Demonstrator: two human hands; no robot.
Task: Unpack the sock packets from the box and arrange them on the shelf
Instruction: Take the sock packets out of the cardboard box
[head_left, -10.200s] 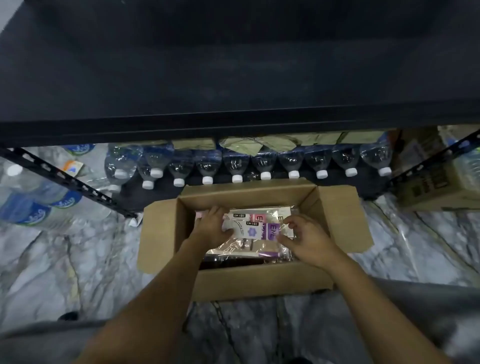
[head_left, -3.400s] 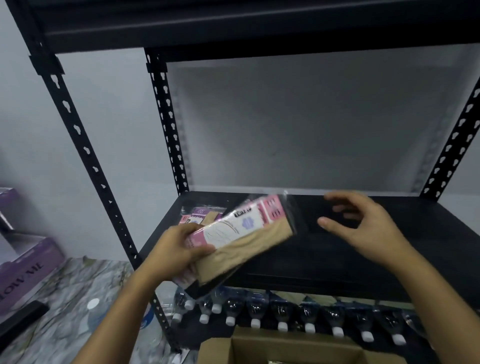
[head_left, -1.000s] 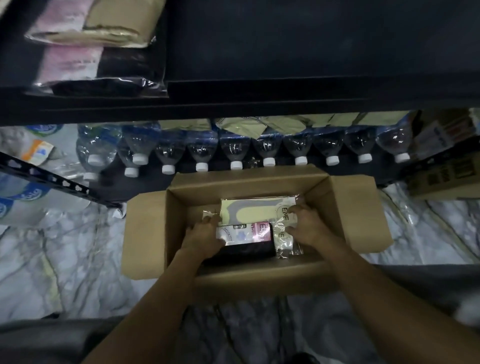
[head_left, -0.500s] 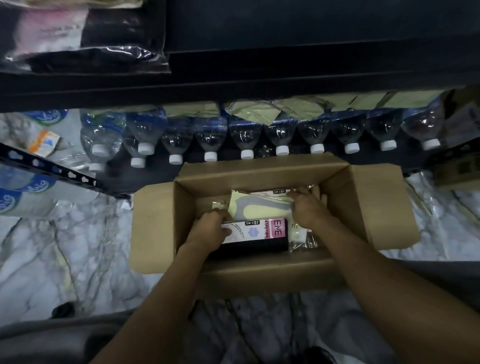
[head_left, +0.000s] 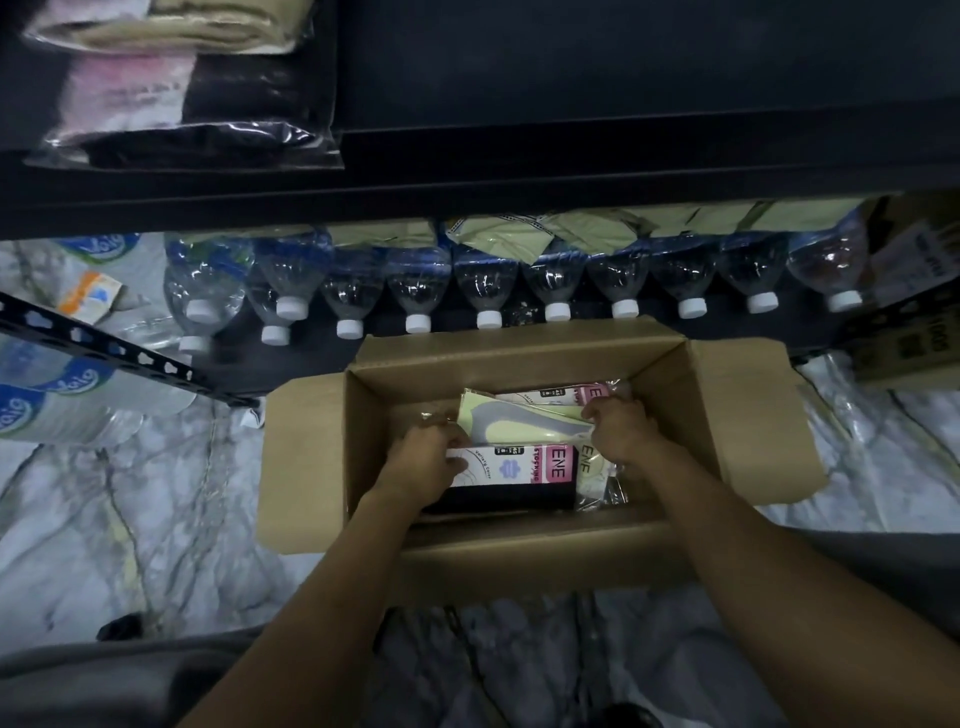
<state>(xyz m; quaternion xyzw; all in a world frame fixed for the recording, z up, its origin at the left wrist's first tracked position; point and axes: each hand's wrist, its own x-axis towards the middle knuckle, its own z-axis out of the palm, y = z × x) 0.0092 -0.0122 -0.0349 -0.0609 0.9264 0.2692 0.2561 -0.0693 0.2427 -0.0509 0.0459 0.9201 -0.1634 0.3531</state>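
An open cardboard box (head_left: 519, 540) stands on the marble floor below the black shelf (head_left: 571, 104). Inside it lie clear sock packets: a black pair with a pink and white card (head_left: 524, 470), a pale yellow and grey pair (head_left: 519, 421) behind it, and another pink-carded packet (head_left: 566, 393) at the back. My left hand (head_left: 423, 462) grips the left end of the black packet. My right hand (head_left: 618, 431) grips the right end of the yellow and grey packet. On the shelf's left end lie a beige packet (head_left: 171, 26) and a black packet (head_left: 182, 109).
A row of water bottles (head_left: 488, 280) lies on the lowest shelf behind the box, caps facing me. More wrapped bottles (head_left: 57, 384) lie on the floor at left by a perforated black rail (head_left: 104, 348). A cardboard carton (head_left: 914, 343) stands at far right.
My view has tilted up slightly, showing more of the shelf packets. My right hand has slid down onto the yellow and grey packet's right end, uncovering a pink-carded packet behind it. The left hand keeps its hold.
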